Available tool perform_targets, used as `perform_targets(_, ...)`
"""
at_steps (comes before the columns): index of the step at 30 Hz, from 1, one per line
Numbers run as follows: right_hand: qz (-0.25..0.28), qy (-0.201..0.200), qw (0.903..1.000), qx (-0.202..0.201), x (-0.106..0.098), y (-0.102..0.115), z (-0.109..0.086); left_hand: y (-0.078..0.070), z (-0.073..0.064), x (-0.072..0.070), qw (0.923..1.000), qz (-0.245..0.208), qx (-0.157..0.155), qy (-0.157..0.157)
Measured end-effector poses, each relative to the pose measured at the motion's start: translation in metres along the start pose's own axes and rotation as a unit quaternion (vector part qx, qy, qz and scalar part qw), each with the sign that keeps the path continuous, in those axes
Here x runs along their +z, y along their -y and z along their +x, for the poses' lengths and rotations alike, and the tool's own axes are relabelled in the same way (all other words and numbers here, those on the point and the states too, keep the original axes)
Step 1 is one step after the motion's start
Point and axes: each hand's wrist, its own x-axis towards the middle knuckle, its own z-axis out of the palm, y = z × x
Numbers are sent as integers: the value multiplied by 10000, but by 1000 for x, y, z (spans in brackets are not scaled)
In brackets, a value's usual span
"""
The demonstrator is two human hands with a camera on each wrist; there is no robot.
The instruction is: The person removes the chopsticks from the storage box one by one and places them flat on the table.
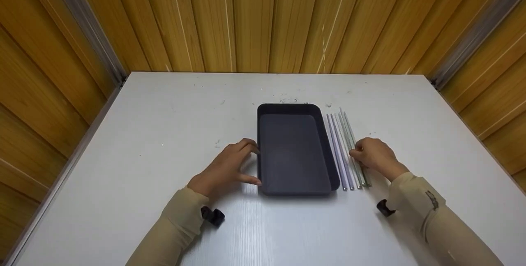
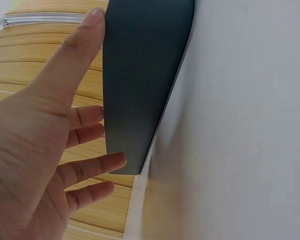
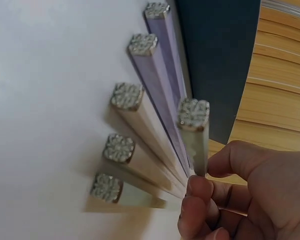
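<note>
A dark shallow rectangular tray (image 1: 292, 155) lies on the white table. My left hand (image 1: 230, 163) is at its left side, thumb by the near corner and fingertips along the outer wall; in the left wrist view its fingers are fairly straight. On the tray's right, my right hand (image 1: 374, 153) pinches a pale green chopstick (image 3: 194, 142) between thumb and fingers, its jewelled end raised above the others. Two purple chopsticks (image 3: 157, 82) lie nearest the tray, with pale clear ones (image 3: 142, 117) and a greenish one (image 3: 135, 196) beside them.
The white table (image 1: 164, 118) spreads out on both sides of the tray, with small dark marks (image 1: 288, 100) behind it. Wood-look panels (image 1: 250, 19) stand along the back and sides. Each sleeve carries a small black wrist camera (image 1: 213, 216).
</note>
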Motion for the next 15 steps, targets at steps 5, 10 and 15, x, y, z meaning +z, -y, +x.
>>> perform_targets(5,-60,-47,10000,-12,0,-3,0,0,0,0,10000,3,-24,-5)
perform_targets(10,-135,-75,9998,82,1,-9,1,0,1,2,9999,73,51,-61)
perform_targets(15,-210,-77,9995,207,2,-16,3,0,1,2,10000,32,19,-32)
